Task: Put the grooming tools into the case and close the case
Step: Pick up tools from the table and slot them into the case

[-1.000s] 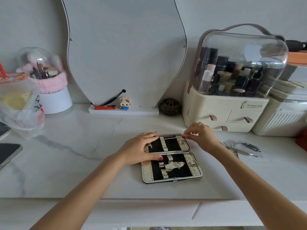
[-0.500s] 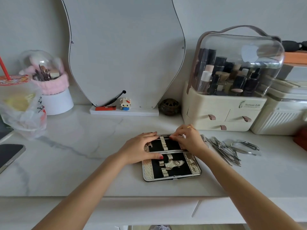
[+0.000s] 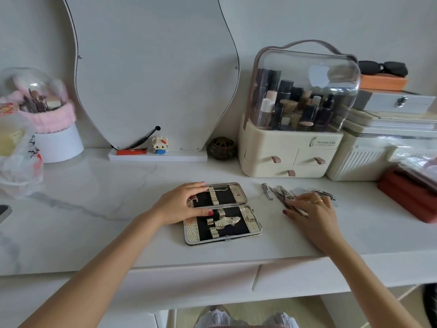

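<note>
Gold-trimmed case (image 3: pixel 256 229) lies open flat on the marble top (image 3: pixel 94 197), nearest item to the front edge, both black-lined halves facing up. Near half carries a gold holder and loops; far half has loops and, we think, one thin tool already seated, though it's too small to confirm.

L hand (image 3: pixel 182 205) rests flat and open on the case's left side, thumb along the hinge line. We judge this is to pin the case so it won't slide or fold while tools go in. No grip as such, just pressure.

R hand (image 3: pixel 312 214) is well to the right of the case, fingers curled down over the pile of steel tools (image 3: pixel 283 196). It's touching them, prob. gathering or picking one; whether it has actually closed on a tool we can't tell. One clipper (image 3: pixel 267 191) lies apart at the pile's left edge, between pile & case.

Tools sit just right of the case, within easy reach of R hand. We rate the task as early: nearly all tools are out, case not closed.

Farther back: cosmetics box (image 3: pixel 290 152), mirror (image 3: pixel 153 67) against the wall. Neither obstructs.
</note>
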